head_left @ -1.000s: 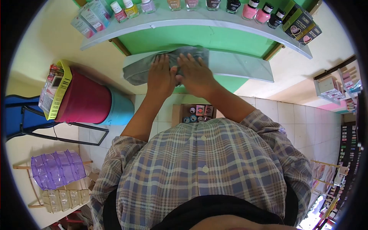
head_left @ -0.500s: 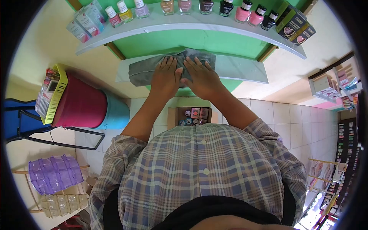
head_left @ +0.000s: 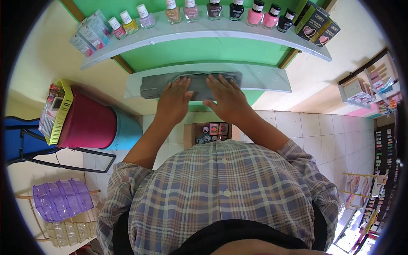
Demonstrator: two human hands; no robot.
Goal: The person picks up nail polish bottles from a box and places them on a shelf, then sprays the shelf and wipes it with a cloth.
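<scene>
A grey cloth (head_left: 153, 86) lies as a long strip along the lower marble-look shelf (head_left: 272, 80). My left hand (head_left: 173, 102) rests its fingertips on the middle of the cloth, fingers extended and palm down. Just to the right, my right hand (head_left: 228, 98) lies on the cloth too, its fingers spread. The two thumbs point toward each other with a gap between them. Neither hand grips anything.
Above, a curved shelf (head_left: 187, 33) holds several nail polish bottles (head_left: 254, 15) and boxes (head_left: 313, 26). Below the hands, an open carton (head_left: 189, 135) holds small items. A yellow basket (head_left: 63, 112) and red bucket (head_left: 91, 121) stand left; wall shelves (head_left: 361, 100) hang right.
Both hands have moved slightly apart. The cloth looks flatter and straighter, with a narrower outline. The view has shifted, so the upper shelf sits a little differently in the frame.
</scene>
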